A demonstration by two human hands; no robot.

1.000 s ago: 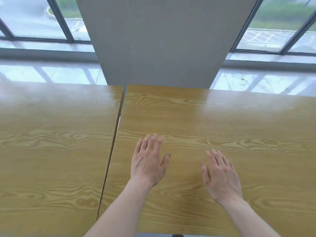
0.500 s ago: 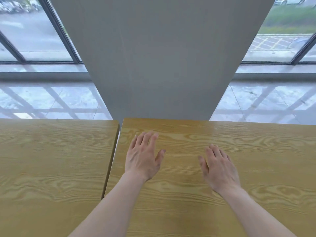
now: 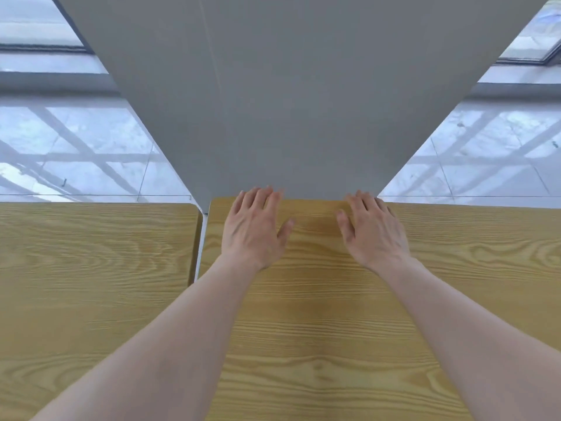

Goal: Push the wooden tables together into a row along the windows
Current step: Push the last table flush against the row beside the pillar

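Note:
Two wooden tables with light grain stand side by side. The right table (image 3: 328, 314) carries both of my hands, flat and palm down near its far edge. My left hand (image 3: 253, 230) lies close to the table's far left corner, fingers spread, fingertips at the edge. My right hand (image 3: 372, 229) rests a little to the right, fingers also reaching the far edge. The left table (image 3: 91, 268) sits across a narrow gap, its far edge slightly nearer to me than the right table's. Neither hand grips anything.
A wide grey pillar (image 3: 288, 101) rises directly behind the right table's far edge, touching or nearly touching it. Glossy pale floor tiles (image 3: 91, 153) lie on both sides of the pillar. Window frames (image 3: 528, 53) run along the far wall.
My hands have slid forward to the right table's far edge. The table's far edge has closed up to the pillar's base, and my view has moved closer to the pillar.

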